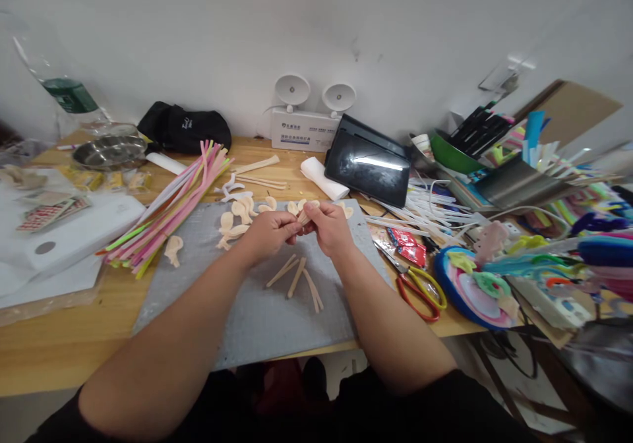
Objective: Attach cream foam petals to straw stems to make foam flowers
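Note:
Both hands meet above the grey mat (182,324), fingertips pinched together. My left hand (274,233) and my right hand (327,227) grip a small beige piece (302,217) between them, partly hidden by the fingers. Just below the hands, several beige strips (297,278) lie bent on the mat. Beyond and to the left of the hands rest several beige curled pieces with round ends (241,211), and one more such piece (173,250) lies by itself at the mat's left side.
Pink and yellow pipe cleaners (173,212) are heaped at left. To the right lie scissors (420,291), a red packet (409,245) and a blue-rimmed round pile (469,291). A black tablet-like device (368,163) leans behind, beside a white roll (324,178) and an emergency lamp (304,130).

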The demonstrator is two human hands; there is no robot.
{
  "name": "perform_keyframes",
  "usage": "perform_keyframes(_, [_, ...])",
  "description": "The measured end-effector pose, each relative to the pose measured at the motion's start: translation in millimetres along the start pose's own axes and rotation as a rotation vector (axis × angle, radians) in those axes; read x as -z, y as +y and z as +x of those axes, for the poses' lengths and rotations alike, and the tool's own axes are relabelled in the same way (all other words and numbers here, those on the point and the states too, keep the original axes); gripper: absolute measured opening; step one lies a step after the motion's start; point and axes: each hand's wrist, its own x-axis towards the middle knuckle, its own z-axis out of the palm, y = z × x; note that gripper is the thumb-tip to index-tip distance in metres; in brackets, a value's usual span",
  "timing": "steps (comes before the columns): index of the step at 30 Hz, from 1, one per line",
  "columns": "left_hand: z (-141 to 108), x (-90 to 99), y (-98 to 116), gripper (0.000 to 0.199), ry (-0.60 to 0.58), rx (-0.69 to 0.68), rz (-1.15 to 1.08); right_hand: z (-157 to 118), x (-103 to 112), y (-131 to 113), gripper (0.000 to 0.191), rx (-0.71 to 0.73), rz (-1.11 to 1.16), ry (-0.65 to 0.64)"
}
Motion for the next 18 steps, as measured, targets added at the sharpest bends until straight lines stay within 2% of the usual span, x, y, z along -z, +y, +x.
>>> perform_keyframes(5, [-1.5,-1.9,0.5,0.025,0.091,-0.168,0.092,0.2,-4.6,5.2,0.033,0.017,-0.057,0.059])
perform_keyframes(7, [-1.2,-1.5,-0.5,0.026,0.088,-0.200,0.095,0.0,-5.2,6.6,0.035,0.037,-0.090,0.059])
perform_keyframes(13, [-0.5,3.2,-0.1,0.028,-0.007,-0.147,0.036,1.5,2.6,6.7,0.041,0.048,-0.054,-0.018])
perform_keyframes(18, [-3.5,4.0,3.6,0.029,-0.028,-0.174,0.030,-2.9,3.1,2.3,0.043,0.100,-0.226,-0.020])
